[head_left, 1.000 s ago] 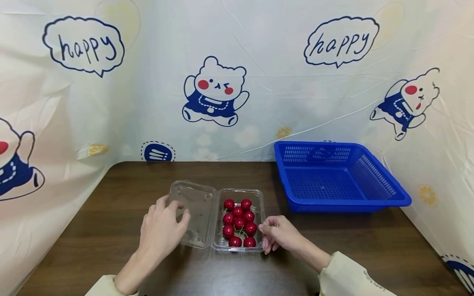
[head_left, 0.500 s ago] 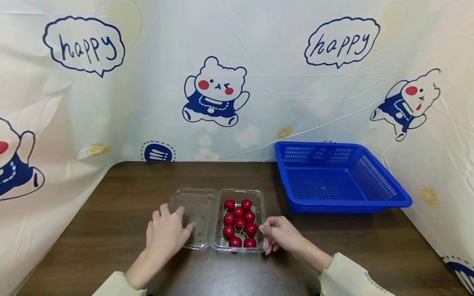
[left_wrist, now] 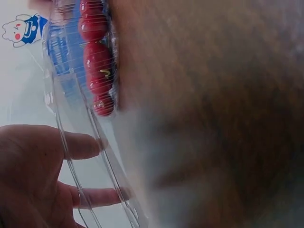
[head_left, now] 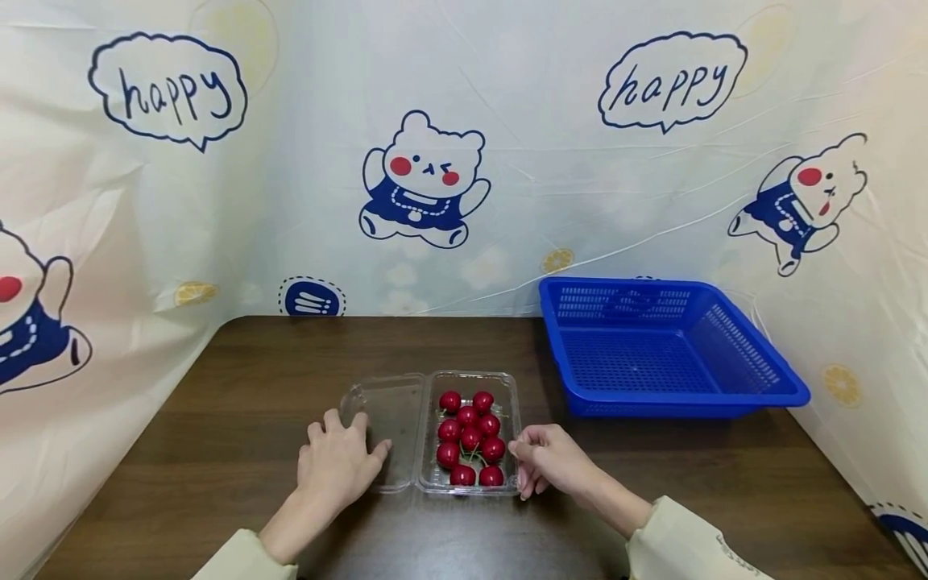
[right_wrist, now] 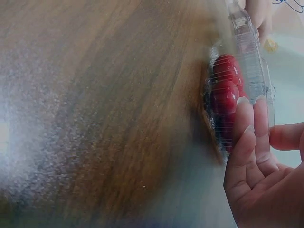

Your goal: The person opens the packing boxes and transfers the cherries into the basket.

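A clear plastic clamshell box (head_left: pixel 515 403) lies unfolded on the table, with several red cherries (head_left: pixel 470 437) in its right half. Its transparent lid (head_left: pixel 406 411) lies out flat to the left, joined along one side. My left hand (head_left: pixel 335 463) has its fingers spread over the lid's left part; in the left wrist view, the fingertips (left_wrist: pixel 92 146) show through the clear plastic. At the box's right edge, my right hand (head_left: pixel 553 461) pinches the rim. The right wrist view shows fingers (right_wrist: pixel 244 118) against the outer side wall and the thumb (right_wrist: pixel 287 137) at the rim.
A blue perforated plastic basket (head_left: pixel 689 396) stands at the table's back right, with nothing visible inside. A printed cloth (head_left: pixel 428 282) hangs behind the dark wooden table (head_left: pixel 290 354) and along both sides.
The lid has come down flatter onto the table. My left hand has moved down and slightly right with it. My right hand has kept its place at the box's edge.
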